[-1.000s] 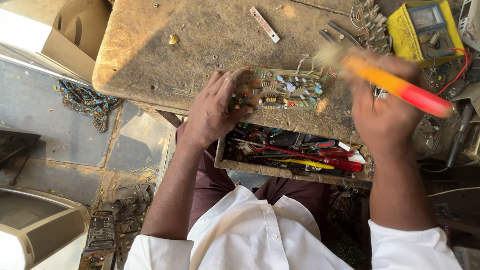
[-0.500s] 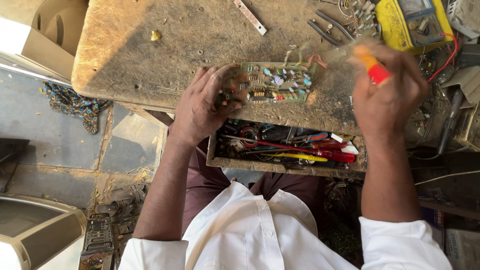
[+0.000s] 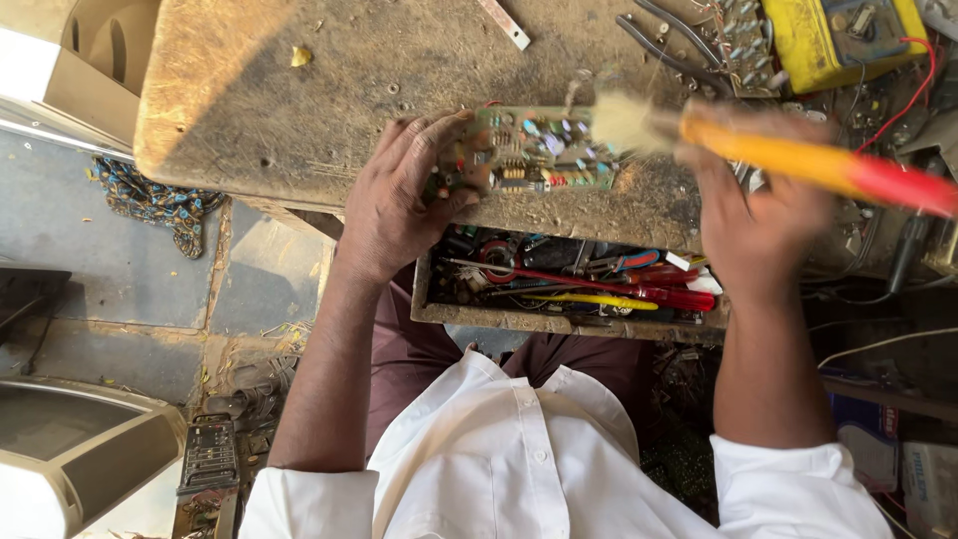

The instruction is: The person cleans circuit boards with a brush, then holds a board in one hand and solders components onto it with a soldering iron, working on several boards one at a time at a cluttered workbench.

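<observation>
Centrally, just above the middle of the frame, a green circuit board (image 3: 544,150) lies on a worn wooden workbench (image 3: 299,90), near its front edge. Left hand (image 3: 404,195) grips the board's left end: fingers curled over the top, thumb at the near edge, closed firmly on it. Board carries small coloured components, blue, red and metallic.

Right hand (image 3: 758,215), right of centre, is wrapped tight around the handle of a brush (image 3: 788,160). Handle is orange, turning red toward the right edge of the frame; it is motion-blurred. Pale bristles sit at the board's right end, touching or just above it; cannot tell which.

Below the bench edge, centre frame, an open drawer (image 3: 559,321) holds tools, among them a red-handled screwdriver (image 3: 639,291) and a yellow-handled one (image 3: 589,298). Upper right: a yellow multimeter (image 3: 828,35) with a red lead, and dark pliers (image 3: 669,45) just left of it. Upper left: a cardboard box (image 3: 90,60). White shirt sleeves show at the bottom of the frame.
</observation>
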### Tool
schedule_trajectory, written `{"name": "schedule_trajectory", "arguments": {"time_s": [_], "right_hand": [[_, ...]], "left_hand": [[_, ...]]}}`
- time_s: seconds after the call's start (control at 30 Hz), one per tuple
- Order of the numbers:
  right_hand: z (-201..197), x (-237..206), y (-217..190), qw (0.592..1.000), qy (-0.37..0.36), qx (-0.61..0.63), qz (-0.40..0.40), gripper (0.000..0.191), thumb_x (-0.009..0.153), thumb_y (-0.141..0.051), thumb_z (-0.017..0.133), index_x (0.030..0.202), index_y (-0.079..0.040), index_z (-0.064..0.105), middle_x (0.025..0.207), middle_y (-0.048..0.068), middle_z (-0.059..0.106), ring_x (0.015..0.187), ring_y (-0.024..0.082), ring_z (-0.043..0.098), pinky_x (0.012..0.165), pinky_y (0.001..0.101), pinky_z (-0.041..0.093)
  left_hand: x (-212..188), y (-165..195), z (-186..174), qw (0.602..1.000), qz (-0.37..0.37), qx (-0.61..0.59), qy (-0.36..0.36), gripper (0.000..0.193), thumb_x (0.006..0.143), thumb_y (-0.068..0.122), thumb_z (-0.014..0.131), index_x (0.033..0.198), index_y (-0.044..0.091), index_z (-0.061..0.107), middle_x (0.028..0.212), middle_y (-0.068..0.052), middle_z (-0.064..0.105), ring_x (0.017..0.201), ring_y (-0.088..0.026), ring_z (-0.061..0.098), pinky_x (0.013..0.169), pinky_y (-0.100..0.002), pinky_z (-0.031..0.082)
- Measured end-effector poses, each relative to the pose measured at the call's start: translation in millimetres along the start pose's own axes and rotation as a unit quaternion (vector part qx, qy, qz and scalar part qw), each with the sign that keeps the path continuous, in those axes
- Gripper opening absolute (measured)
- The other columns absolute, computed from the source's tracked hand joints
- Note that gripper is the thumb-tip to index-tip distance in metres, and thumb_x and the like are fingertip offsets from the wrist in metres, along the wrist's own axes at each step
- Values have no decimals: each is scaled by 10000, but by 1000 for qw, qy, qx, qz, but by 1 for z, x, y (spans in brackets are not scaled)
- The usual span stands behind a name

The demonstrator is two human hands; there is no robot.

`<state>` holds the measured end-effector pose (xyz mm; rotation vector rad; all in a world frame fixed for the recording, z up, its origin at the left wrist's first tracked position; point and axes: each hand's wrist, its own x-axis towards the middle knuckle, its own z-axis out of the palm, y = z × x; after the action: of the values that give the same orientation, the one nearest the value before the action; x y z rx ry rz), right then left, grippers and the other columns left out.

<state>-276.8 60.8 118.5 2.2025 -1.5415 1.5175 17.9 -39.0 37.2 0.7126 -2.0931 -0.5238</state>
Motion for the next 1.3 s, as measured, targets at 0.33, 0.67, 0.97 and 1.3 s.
{"name": "schedule_trajectory", "arguments": {"time_s": [0.33, 0.67, 0.97, 1.3], "right_hand": [[-4, -35, -9, 998, -24, -14, 53, 309, 1012, 153, 751, 1201, 62, 524, 1192, 208, 668, 1081, 287, 713, 966, 358, 601], [-7, -41, -22, 982, -27, -181, 48, 209, 1037, 104, 777, 1196, 52, 652, 1181, 170, 721, 1079, 250, 720, 982, 350, 580], [-9, -44, -3, 986, 114, 34, 117, 188, 1064, 64, 700, 1156, -14, 556, 1019, 124, 632, 900, 222, 675, 876, 357, 590], [33, -42, 42, 903, -87, 171, 385, 363, 967, -69, 665, 1305, 52, 605, 1163, 86, 732, 1025, 106, 697, 900, 257, 569]], "left_hand": [[0, -3, 1, 1000, -13, 1, -12, 805, 778, 178, 928, 1464, 86, 518, 1436, -88, 613, 1291, -341, 591, 1086, -435, 513], [2, -3, 1, 1000, -20, 8, -14, 810, 759, 162, 925, 1457, 85, 522, 1385, -100, 630, 1259, -349, 599, 1061, -435, 519], [3, -4, 0, 1000, -9, -9, -8, 825, 773, 167, 928, 1486, 101, 518, 1394, -89, 634, 1237, -342, 601, 1055, -433, 523], [0, -9, 1, 1000, 0, -12, -2, 840, 783, 148, 909, 1515, 96, 501, 1442, -111, 614, 1262, -351, 602, 1072, -434, 517]]}}
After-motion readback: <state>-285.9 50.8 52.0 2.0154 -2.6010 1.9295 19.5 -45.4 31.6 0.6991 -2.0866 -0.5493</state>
